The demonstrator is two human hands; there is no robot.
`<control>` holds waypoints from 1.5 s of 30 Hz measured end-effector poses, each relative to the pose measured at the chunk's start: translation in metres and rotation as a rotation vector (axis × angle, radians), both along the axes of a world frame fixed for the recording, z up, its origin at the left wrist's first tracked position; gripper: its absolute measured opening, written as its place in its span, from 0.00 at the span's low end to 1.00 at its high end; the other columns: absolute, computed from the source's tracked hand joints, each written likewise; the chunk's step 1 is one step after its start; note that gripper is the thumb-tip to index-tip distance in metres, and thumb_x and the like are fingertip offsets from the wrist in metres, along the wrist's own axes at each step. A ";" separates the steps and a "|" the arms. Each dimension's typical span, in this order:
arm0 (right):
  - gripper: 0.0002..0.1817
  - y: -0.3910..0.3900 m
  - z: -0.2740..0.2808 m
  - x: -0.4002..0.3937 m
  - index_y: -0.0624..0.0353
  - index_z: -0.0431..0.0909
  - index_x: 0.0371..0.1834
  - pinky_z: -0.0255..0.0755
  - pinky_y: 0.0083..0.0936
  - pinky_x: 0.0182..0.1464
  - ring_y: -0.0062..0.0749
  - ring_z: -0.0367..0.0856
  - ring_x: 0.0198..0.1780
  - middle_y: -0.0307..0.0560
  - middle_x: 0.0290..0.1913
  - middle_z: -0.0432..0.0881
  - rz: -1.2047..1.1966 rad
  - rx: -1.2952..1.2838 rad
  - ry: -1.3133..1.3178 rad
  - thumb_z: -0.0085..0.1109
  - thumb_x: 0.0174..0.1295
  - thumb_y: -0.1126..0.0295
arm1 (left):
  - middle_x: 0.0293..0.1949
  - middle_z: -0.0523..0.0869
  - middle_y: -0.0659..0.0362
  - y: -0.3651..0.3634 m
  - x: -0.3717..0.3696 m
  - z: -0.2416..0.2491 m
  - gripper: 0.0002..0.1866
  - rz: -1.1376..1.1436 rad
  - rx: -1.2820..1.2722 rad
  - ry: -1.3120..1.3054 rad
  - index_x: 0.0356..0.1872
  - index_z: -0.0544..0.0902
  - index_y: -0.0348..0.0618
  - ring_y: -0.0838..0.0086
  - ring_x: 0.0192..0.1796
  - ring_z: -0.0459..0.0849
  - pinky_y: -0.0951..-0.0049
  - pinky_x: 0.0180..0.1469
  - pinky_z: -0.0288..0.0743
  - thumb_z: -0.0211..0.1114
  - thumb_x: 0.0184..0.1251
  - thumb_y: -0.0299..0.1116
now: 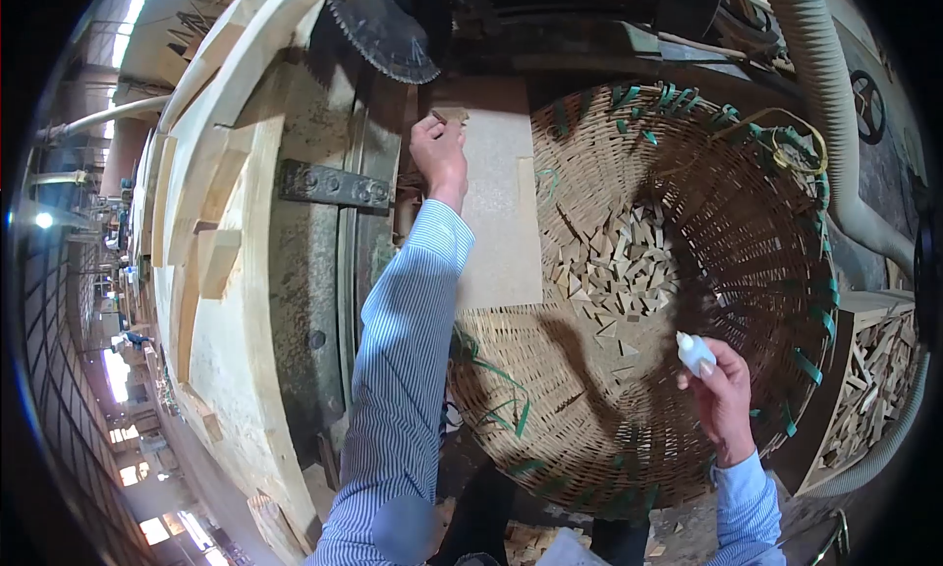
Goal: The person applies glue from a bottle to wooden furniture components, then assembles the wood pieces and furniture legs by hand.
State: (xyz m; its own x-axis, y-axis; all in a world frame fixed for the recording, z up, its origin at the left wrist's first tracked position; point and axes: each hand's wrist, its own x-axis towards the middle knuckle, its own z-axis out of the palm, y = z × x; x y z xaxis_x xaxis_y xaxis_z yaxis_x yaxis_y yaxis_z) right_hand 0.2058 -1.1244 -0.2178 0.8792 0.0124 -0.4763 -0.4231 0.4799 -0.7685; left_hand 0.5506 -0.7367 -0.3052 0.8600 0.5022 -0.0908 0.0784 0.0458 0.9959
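Note:
My left hand (439,158) reaches over a pale board (496,212). Its fingers are closed on a small wooden block (453,115) near the board's far end, just below a toothed circular saw blade (383,30). Held upright in my right hand (725,394) is a small white squeeze bottle (695,354) with a pointed nozzle. That hand is over the near right side of a large round wicker basket (786,222). Many small triangular wood pieces (614,266) lie in the basket's bottom.
On the left stands a wooden frame (211,222) with blocks on it, beside a worn metal machine table (314,271) with a bolted bracket (334,186). A ribbed hose (825,104) runs down the right. A bin of wood offcuts (874,389) stands at lower right.

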 end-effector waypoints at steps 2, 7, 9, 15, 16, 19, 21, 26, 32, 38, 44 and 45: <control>0.18 -0.001 -0.003 -0.009 0.68 0.82 0.59 0.85 0.31 0.46 0.31 0.88 0.43 0.50 0.51 0.89 -0.057 0.016 0.054 0.67 0.69 0.71 | 0.46 0.87 0.53 0.004 0.015 -0.012 0.17 0.092 0.030 -0.031 0.57 0.78 0.29 0.73 0.39 0.86 0.76 0.40 0.84 0.69 0.70 0.21; 0.19 -0.003 -0.003 -0.023 0.68 0.82 0.59 0.86 0.30 0.45 0.32 0.89 0.41 0.51 0.51 0.89 -0.106 0.004 0.072 0.69 0.67 0.71 | 0.35 0.91 0.56 0.000 0.043 -0.009 0.10 0.186 0.340 0.113 0.48 0.87 0.28 0.74 0.32 0.88 0.74 0.36 0.82 0.67 0.69 0.23; 0.20 -0.004 -0.005 -0.029 0.68 0.82 0.59 0.86 0.30 0.45 0.32 0.89 0.41 0.52 0.51 0.89 -0.119 0.033 0.069 0.70 0.66 0.71 | 0.36 0.92 0.48 -0.002 0.052 -0.006 0.11 0.231 0.382 0.158 0.44 0.87 0.26 0.65 0.36 0.91 0.67 0.41 0.84 0.69 0.66 0.26; 0.20 -0.012 -0.005 -0.046 0.68 0.82 0.58 0.87 0.31 0.42 0.33 0.90 0.41 0.54 0.51 0.90 -0.166 0.084 0.082 0.71 0.64 0.72 | 0.42 0.92 0.42 0.009 0.088 -0.026 0.16 0.321 0.422 0.249 0.47 0.87 0.23 0.63 0.38 0.93 0.62 0.44 0.85 0.71 0.66 0.30; 0.20 -0.013 -0.005 -0.049 0.68 0.82 0.58 0.87 0.31 0.42 0.34 0.90 0.40 0.54 0.51 0.90 -0.184 0.068 0.089 0.71 0.64 0.72 | 0.43 0.92 0.41 0.011 0.090 -0.025 0.17 0.349 0.500 0.297 0.48 0.87 0.22 0.61 0.39 0.93 0.61 0.46 0.85 0.71 0.67 0.30; 0.21 -0.016 -0.004 -0.055 0.68 0.82 0.57 0.87 0.31 0.41 0.34 0.89 0.39 0.54 0.50 0.90 -0.221 0.038 0.102 0.72 0.63 0.71 | 0.48 0.92 0.39 -0.003 0.088 -0.010 0.17 0.379 0.578 0.357 0.48 0.87 0.24 0.53 0.49 0.92 0.59 0.53 0.84 0.70 0.68 0.31; 0.22 -0.018 0.000 -0.057 0.68 0.82 0.57 0.87 0.31 0.40 0.34 0.89 0.38 0.54 0.50 0.90 -0.242 0.024 0.108 0.73 0.62 0.70 | 0.47 0.92 0.39 0.003 0.100 -0.020 0.15 0.432 0.623 0.354 0.44 0.89 0.26 0.48 0.53 0.92 0.58 0.56 0.84 0.69 0.68 0.32; 0.25 -0.023 0.012 -0.060 0.64 0.82 0.56 0.86 0.28 0.40 0.26 0.86 0.44 0.45 0.49 0.88 -0.176 -0.023 0.133 0.77 0.61 0.60 | 0.53 0.94 0.54 0.005 0.112 -0.004 0.13 -0.035 1.538 0.863 0.50 0.94 0.45 0.59 0.54 0.93 0.59 0.48 0.85 0.63 0.76 0.35; 0.25 -0.023 0.014 -0.067 0.68 0.82 0.54 0.85 0.29 0.36 0.32 0.87 0.33 0.50 0.44 0.90 -0.300 -0.080 0.137 0.76 0.58 0.63 | 0.50 0.95 0.57 0.015 0.130 -0.021 0.12 -0.200 1.645 0.978 0.47 0.96 0.49 0.63 0.52 0.94 0.56 0.45 0.86 0.65 0.74 0.34; 0.27 -0.024 0.017 -0.072 0.68 0.82 0.54 0.84 0.28 0.34 0.32 0.87 0.32 0.49 0.42 0.89 -0.309 -0.087 0.130 0.77 0.58 0.60 | 0.47 0.96 0.56 0.026 0.147 -0.044 0.11 -0.005 1.531 0.923 0.44 0.96 0.48 0.63 0.50 0.94 0.54 0.43 0.86 0.65 0.72 0.33; 0.27 -0.023 0.020 -0.074 0.68 0.82 0.53 0.83 0.29 0.33 0.31 0.86 0.31 0.48 0.39 0.88 -0.334 -0.100 0.092 0.78 0.58 0.58 | 0.45 0.96 0.58 0.013 0.133 -0.027 0.11 -0.021 1.641 0.874 0.42 0.96 0.46 0.67 0.46 0.94 0.56 0.40 0.85 0.66 0.72 0.34; 0.27 -0.024 0.021 -0.075 0.68 0.82 0.53 0.83 0.29 0.33 0.31 0.86 0.31 0.48 0.39 0.88 -0.335 -0.103 0.091 0.78 0.58 0.58 | 0.45 0.96 0.58 0.011 0.132 -0.024 0.11 -0.022 1.639 0.873 0.42 0.96 0.46 0.67 0.46 0.94 0.56 0.40 0.85 0.66 0.72 0.34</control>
State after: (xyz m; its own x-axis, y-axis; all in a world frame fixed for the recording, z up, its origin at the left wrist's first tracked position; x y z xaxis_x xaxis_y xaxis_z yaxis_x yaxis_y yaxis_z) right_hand 0.1308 -1.1481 -0.1970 0.7800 -0.3214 -0.5369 -0.3248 0.5254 -0.7864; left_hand 0.6827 -0.7258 -0.3292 0.8493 0.5257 0.0476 0.5167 -0.8095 -0.2787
